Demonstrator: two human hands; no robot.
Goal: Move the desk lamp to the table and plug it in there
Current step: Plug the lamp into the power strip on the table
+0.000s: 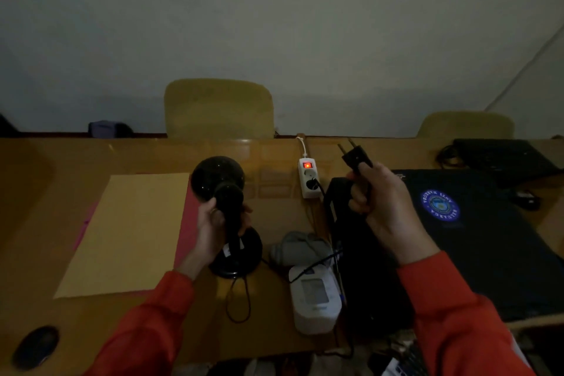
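Observation:
The black desk lamp (227,192) stands on the wooden table (61,162), its round base near the middle and its dome shade leaning away from me. My left hand (210,223) is wrapped around the lamp's neck. My right hand (387,207) holds the lamp's black two-pin plug (355,157) in the air, pins pointing up and away, just right of the white power strip (309,178). The strip's red switch glows; its near socket holds another black plug and the one by the switch is free. The lamp's cord (239,302) loops on the table below the base.
A tan envelope on a pink folder (128,232) lies left of the lamp. A white blood pressure monitor (316,296) with its grey cuff sits right of the base. Dark bags (476,238) and a laptop fill the right side. Two yellow chairs (218,108) stand behind the table.

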